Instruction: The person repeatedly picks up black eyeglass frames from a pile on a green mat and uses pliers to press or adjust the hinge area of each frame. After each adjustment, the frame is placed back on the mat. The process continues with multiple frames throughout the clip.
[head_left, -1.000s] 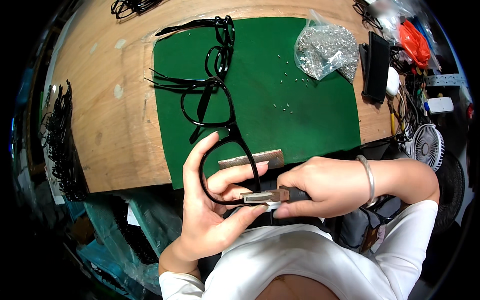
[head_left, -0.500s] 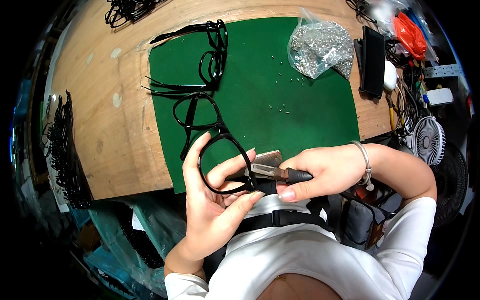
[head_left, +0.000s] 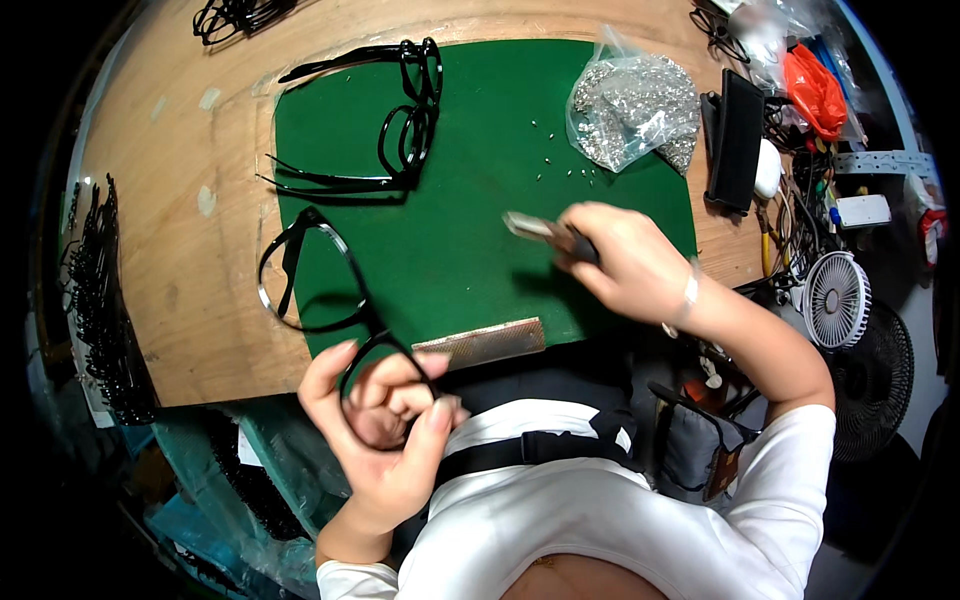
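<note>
My left hand [head_left: 385,430] is closed on a black eyeglass frame [head_left: 358,290] by its right-hand rim, near the table's front edge. One temple of the frame is folded out at its far left; no lenses can be made out. In my right hand [head_left: 630,262] is a pair of pliers [head_left: 545,230] with dark handles, its jaws pointing left above the green mat [head_left: 470,130]. The jaws are blurred, so I cannot tell whether anything is between them. Several tiny metal pieces [head_left: 548,161] lie scattered on the mat, beyond the pliers.
A clear plastic bag of small metal parts [head_left: 630,110] sits at the mat's far right. More black eyeglass frames [head_left: 408,140] stand on its left. A ridged metal block [head_left: 490,342] lies at the front edge. Right of the mat are a black phone [head_left: 735,140] and a small white fan [head_left: 836,300].
My right hand with the pliers has moved up and away from the eyeglass frame, over the mat. My left hand has carried the frame down and left.
</note>
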